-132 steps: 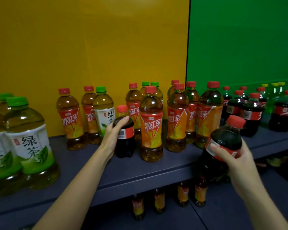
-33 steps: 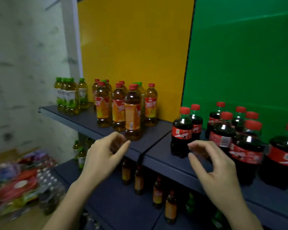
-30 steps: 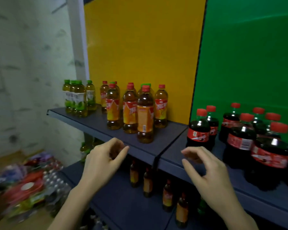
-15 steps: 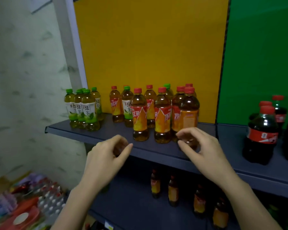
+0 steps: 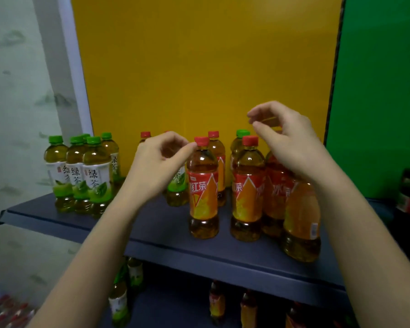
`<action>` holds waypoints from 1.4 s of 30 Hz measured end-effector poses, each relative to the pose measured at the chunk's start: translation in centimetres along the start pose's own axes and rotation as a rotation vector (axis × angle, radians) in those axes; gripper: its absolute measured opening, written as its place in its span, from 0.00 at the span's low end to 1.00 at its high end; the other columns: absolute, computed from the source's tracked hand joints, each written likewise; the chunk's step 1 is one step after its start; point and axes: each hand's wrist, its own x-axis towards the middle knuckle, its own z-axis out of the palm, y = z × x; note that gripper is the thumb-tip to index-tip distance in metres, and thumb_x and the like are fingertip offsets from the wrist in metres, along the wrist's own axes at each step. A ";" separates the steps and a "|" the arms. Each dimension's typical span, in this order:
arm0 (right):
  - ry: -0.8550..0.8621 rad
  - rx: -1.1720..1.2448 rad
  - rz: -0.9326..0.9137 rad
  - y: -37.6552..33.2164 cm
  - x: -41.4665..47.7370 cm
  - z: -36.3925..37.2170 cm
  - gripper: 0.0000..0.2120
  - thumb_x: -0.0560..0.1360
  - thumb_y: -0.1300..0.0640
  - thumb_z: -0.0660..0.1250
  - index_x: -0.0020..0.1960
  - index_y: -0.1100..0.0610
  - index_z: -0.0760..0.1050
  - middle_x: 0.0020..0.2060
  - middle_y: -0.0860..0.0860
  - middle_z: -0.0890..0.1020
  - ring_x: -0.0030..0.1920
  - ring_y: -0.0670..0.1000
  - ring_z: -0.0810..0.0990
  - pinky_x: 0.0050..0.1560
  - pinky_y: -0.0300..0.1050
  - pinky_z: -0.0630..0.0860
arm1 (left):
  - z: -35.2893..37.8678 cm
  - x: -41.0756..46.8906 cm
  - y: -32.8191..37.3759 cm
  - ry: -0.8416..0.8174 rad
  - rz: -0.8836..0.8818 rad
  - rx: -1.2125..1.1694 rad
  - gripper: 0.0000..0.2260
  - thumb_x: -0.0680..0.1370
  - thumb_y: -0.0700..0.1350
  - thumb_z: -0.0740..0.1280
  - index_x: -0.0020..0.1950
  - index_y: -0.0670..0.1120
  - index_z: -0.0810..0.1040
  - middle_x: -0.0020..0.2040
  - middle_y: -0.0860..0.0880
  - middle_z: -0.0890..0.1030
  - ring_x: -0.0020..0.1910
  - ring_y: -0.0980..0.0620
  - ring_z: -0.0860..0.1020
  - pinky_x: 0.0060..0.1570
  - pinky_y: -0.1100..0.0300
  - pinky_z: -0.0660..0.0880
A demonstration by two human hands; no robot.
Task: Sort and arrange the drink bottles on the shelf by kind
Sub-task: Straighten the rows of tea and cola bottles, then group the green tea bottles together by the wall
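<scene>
Both bare forearms reach up and forward from the bottom edge of the view. The left forearm [image 5: 92,252] slants up to the right, and the right forearm [image 5: 365,233] slants up to the left. The left hand [image 5: 161,162] is seen from the back, its fingers loosely curled over the palm. Its thumb [image 5: 187,150] points right, and it grips nothing, though whether the thumb tip touches anything is hard to tell. The right hand [image 5: 291,143] is raised higher, with the wrist bent and the fingers [image 5: 258,112] arched to the left above its thumb [image 5: 263,126]. A narrow gap separates their tips, and nothing is between them.
</scene>
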 end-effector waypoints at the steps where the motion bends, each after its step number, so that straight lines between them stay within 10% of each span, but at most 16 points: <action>1: 0.003 0.014 0.020 0.2 1.1 0.4 0.08 0.77 0.59 0.61 0.54 0.51 0.74 0.49 0.46 0.78 0.48 0.42 0.76 0.46 0.29 0.71 | 0.2 1.1 -0.8 -0.015 -0.009 -0.040 0.08 0.76 0.48 0.66 0.46 0.45 0.80 0.41 0.47 0.82 0.42 0.49 0.80 0.43 0.49 0.78; 7: -0.051 0.003 0.197 3.0 6.0 2.3 0.06 0.76 0.58 0.62 0.50 0.49 0.74 0.52 0.49 0.79 0.55 0.52 0.77 0.60 0.55 0.73 | 2.0 6.8 -4.7 -0.066 -0.113 -0.318 0.07 0.77 0.47 0.65 0.47 0.44 0.79 0.40 0.48 0.80 0.36 0.57 0.77 0.36 0.66 0.75; 25: -0.525 -0.434 0.814 6.0 12.5 4.7 0.20 0.75 0.50 0.66 0.62 0.61 0.72 0.59 0.55 0.78 0.59 0.55 0.76 0.63 0.54 0.73 | 9.6 21.1 -10.5 -0.468 -0.035 -0.247 0.14 0.76 0.52 0.66 0.54 0.43 0.76 0.51 0.43 0.80 0.44 0.51 0.75 0.47 0.51 0.74; 35: -0.739 -0.527 0.946 7.0 13.8 6.5 0.27 0.71 0.57 0.70 0.67 0.60 0.65 0.63 0.56 0.75 0.61 0.54 0.76 0.66 0.54 0.70 | 13.3 25.8 -11.6 -1.027 -0.121 0.085 0.26 0.75 0.55 0.66 0.67 0.41 0.67 0.60 0.43 0.74 0.54 0.45 0.75 0.47 0.55 0.71; 42: -0.767 -0.564 1.004 8.1 14.5 7.4 0.27 0.68 0.57 0.73 0.64 0.59 0.68 0.62 0.53 0.75 0.63 0.54 0.74 0.66 0.54 0.70 | 15.4 26.6 -12.5 -1.244 -0.152 0.099 0.11 0.73 0.46 0.70 0.50 0.47 0.71 0.36 0.52 0.81 0.39 0.54 0.78 0.32 0.64 0.75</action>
